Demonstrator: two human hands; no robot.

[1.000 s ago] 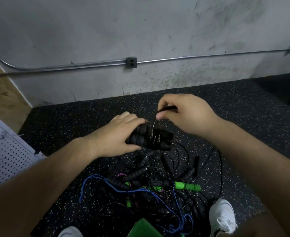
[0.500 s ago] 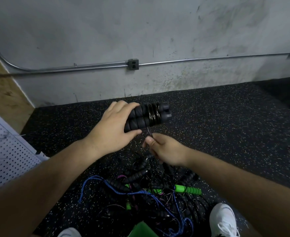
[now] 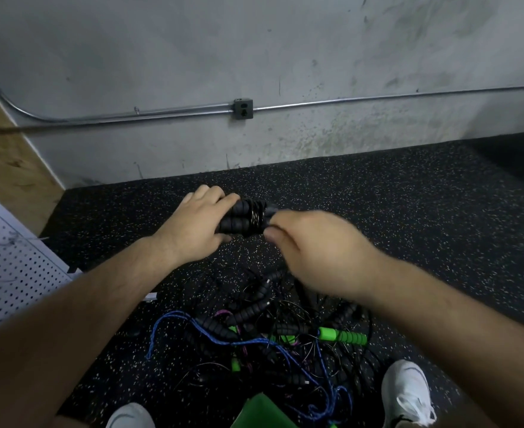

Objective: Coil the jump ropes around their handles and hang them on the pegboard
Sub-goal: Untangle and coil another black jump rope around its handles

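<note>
The right hand (image 3: pixel 316 251) is now up at the right end of the black handles (image 3: pixel 239 217); half a second ago it was below them, and a second ago above them, each time pinching the thin cord (image 3: pixel 256 214). It is carrying the cord round the handles, so the coil of turns near their right end is growing. The left hand (image 3: pixel 199 230) still grips the two handles side by side, fingers over the top and thumb beneath, holding them level above the floor (image 3: pixel 409 211) in the middle of the scene. This rope looks close to wound, but nothing hangs on the pegboard (image 3: pixel 10 261) at the left edge. A tangled pile (image 3: pixel 264 322) of ropes lies near the feet, with a green handle (image 3: pixel 344 336) and a blue rope (image 3: pixel 193 324) in it, so most of the task is probably left. The right hand is blurred by motion and covers the handles' right end. Its fingers are curled with the thumb tip showing, seemingly pinching the cord, yet the cord inside the grip and its loose tail are hidden. Only a corner of the pegboard shows, and no hooks can be made out. How many ropes the pile holds cannot be counted.
</note>
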